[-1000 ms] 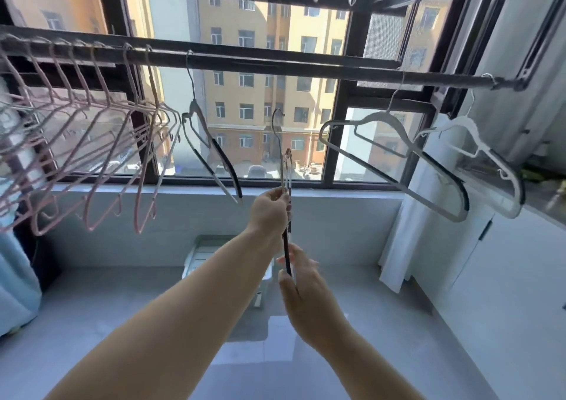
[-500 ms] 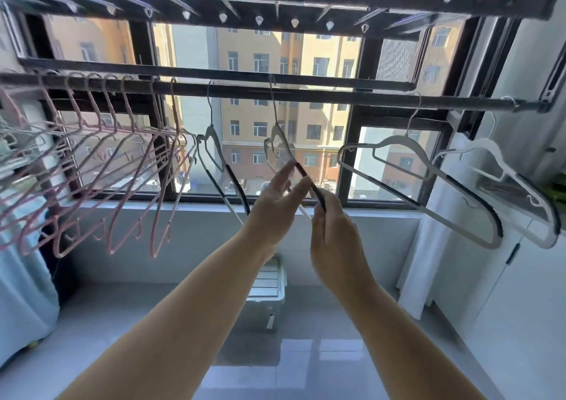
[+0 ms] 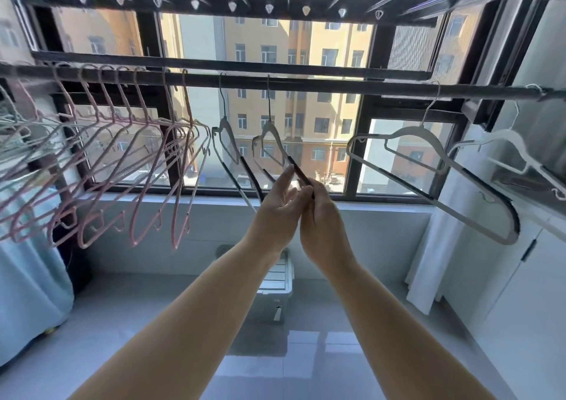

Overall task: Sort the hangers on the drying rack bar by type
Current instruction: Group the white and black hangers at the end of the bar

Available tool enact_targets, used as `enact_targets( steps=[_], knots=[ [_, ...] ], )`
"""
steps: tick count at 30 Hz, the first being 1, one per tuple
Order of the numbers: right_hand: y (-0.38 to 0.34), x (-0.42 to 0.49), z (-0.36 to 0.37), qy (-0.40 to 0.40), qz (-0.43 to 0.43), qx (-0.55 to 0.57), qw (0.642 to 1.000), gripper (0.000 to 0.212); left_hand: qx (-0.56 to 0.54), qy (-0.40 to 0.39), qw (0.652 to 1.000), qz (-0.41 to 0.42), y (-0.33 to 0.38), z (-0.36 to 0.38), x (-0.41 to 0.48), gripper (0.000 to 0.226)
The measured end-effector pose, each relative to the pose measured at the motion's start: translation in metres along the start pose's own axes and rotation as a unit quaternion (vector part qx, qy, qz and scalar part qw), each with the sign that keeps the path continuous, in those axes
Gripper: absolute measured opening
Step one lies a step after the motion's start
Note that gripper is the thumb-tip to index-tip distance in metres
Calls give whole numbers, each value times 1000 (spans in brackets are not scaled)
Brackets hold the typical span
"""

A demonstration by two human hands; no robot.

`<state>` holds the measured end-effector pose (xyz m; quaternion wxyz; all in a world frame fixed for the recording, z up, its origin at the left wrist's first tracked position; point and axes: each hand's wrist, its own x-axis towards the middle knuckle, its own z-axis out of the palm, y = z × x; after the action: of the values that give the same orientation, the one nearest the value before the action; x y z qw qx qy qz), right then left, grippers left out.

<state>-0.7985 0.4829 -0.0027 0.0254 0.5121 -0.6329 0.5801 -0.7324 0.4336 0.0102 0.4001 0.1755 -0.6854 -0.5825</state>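
Observation:
A dark drying rack bar (image 3: pixel 321 85) runs across the window. Several pink hangers (image 3: pixel 147 167) hang bunched at its left. Right of them hang two grey-and-black hangers, one (image 3: pixel 228 145) free and the other (image 3: pixel 272 142) hooked on the bar in the middle. My right hand (image 3: pixel 321 219) pinches the black lower arm of that middle hanger. My left hand (image 3: pixel 280 206) touches the same arm with straight fingers. Two more grey-and-black hangers (image 3: pixel 428 170) (image 3: pixel 517 154) hang at the right end.
A second bar with clips (image 3: pixel 269 7) runs overhead. Below my arms stands a white lidded box (image 3: pixel 277 280) on the tiled floor. A light blue cloth (image 3: pixel 27 292) hangs at the left, white cabinets (image 3: pixel 526 277) line the right wall.
The grey-and-black hanger was lifted from low in my hands and its hook now sits on the bar. Both hands rose with it and stay at its lower arm.

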Motion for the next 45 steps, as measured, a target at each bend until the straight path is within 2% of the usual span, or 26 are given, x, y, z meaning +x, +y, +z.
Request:
enact_targets(
  steps=[5, 8, 12, 15, 18, 21, 24, 28, 33, 36, 39, 45],
  knots=[
    [14, -4, -3, -45, 6, 1, 999, 24, -14, 17, 1000, -9, -11, 4, -4, 55],
    [21, -9, -11, -83, 16, -25, 996, 41, -20, 39, 999, -16, -15, 7, -8, 60],
    [33, -23, -45, -115, 31, -78, 990, 57, 39, 46, 998, -28, -32, 11, -25, 71],
    [43, -33, -92, -58, 31, -118, 991, 53, 51, 67, 990, -113, -58, 20, -41, 78],
    [47, -32, -146, 54, 9, -195, 979, 39, 75, 45, 973, -212, -77, 39, -46, 72],
    [52, -22, -200, 139, -11, -313, 939, 46, 87, -2, 970, -228, -85, 70, -43, 65],
    [65, -16, -238, 143, 54, -369, 917, 56, 59, -43, 972, -222, -87, 99, -43, 60],
    [81, -8, -257, 77, 187, -291, 935, 46, 22, -75, 973, -218, -90, 126, -38, 57],
    [90, 15, -255, 31, 216, -176, 960, 44, -4, -86, 978, -192, -87, 141, -34, 53],
    [93, 24, -239, -7, 245, -116, 963, 34, 9, -81, 984, -159, -78, 137, -33, 49],
    [99, 26, -214, -25, 234, -118, 965, 27, 34, -74, 990, -117, -72, 129, -33, 52],
    [88, 33, -160, 19, 156, -132, 979, 30, 86, -67, 993, -39, -63, 112, -30, 62]
  ],
)
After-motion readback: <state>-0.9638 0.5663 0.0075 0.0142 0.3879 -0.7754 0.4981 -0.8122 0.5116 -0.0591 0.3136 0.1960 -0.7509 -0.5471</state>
